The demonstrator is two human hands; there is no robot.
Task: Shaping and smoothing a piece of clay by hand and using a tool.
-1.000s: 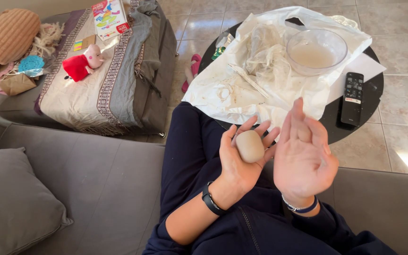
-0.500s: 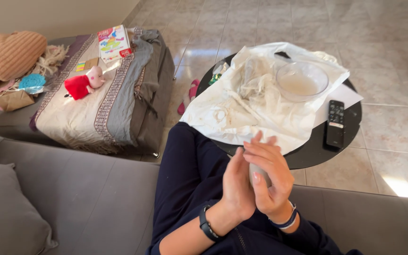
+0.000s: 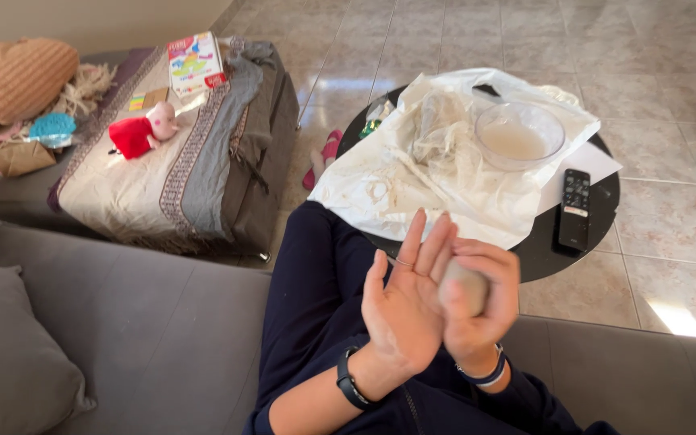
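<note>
A beige lump of dough or clay (image 3: 466,283) is pressed between my two palms above my lap. My left hand (image 3: 403,310), with a black wristband, lies flat against it, fingers stretched upward. The fingers of my right hand (image 3: 481,318), which wears a blue wristband, curl around the lump from the other side. Both hands hover over my dark trousers (image 3: 316,282), just short of the round black table (image 3: 598,209).
On the table lie a stained white sheet (image 3: 412,181), a clear bowl of cloudy liquid (image 3: 519,135) and a black remote (image 3: 575,208). A blanket-covered seat (image 3: 179,169) at left holds a red plush toy (image 3: 137,133) and a box (image 3: 193,63). I sit on a grey sofa (image 3: 130,322).
A second ago my left hand held the lump with my right hand open beside it. The right hand has since closed over it, and both palms now press it together.
</note>
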